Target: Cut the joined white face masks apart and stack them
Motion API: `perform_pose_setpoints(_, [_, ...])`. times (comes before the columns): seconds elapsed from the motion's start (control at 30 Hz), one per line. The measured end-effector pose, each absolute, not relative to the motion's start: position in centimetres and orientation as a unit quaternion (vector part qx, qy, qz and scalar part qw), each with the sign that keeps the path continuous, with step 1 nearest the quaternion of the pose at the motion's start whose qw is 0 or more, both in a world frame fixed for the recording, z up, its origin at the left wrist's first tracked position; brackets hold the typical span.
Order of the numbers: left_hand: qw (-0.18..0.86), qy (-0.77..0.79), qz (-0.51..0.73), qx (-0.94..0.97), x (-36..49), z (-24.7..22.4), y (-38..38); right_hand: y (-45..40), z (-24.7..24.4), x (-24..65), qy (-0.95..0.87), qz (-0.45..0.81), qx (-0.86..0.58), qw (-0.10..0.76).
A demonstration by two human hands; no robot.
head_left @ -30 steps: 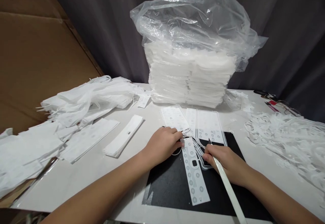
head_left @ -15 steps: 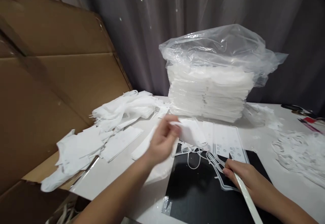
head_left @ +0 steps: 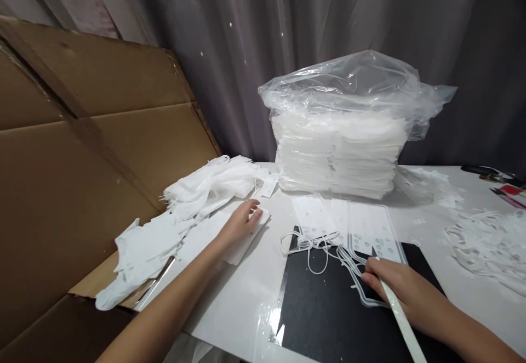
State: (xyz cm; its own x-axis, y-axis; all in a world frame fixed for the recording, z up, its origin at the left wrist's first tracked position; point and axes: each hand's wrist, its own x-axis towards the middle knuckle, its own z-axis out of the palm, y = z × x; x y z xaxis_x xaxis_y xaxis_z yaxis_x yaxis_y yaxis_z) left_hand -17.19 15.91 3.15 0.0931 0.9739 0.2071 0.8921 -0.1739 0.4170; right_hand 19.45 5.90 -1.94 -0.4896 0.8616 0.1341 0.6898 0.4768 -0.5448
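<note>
At the left of the table, my left hand rests on a stack of white sheets. Its fingers are loosely bent and apart, and part of the palm side is hidden. My right hand is closed around a long, pale tool with a dark pointed tip, perhaps a craft knife. The tip points at printed white sheets with pale cord edging, partly over a black mat. White looped cords lie between the hands, across the mat's back edge.
A plastic-wrapped stack of white material stands at the back. White scraps are heaped on the left, beside a large cardboard box. More white cords lie on the right. A grey curtain hangs behind.
My left hand has moved left from above the mat, carrying a white piece, and has come down on the stack of sheets. My right hand stays nearly in place with the tool.
</note>
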Motion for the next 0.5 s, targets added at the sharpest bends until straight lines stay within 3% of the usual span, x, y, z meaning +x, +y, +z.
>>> perform_pose_setpoints(0.13, [0.087,0.640,0.167,0.745,-17.5,2.0,16.7,6.1,-2.5,19.9,-0.844,0.168,-0.468,0.201])
perform_pose_setpoints(0.37, [0.085,0.547,0.136,0.821,-12.8,4.5,15.4,5.6,-2.0,19.0,-0.866,0.113,-0.443,0.202])
perform_pose_setpoints(0.43, [0.090,0.466,0.154,0.867,-10.0,5.4,13.8,5.5,-1.7,18.8,-0.865,0.132,-0.436,0.209])
perform_pose_setpoints(0.5, [0.053,0.324,0.274,0.904,-7.9,6.1,12.0,5.6,-1.5,18.9,-0.864,0.148,-0.433,0.209])
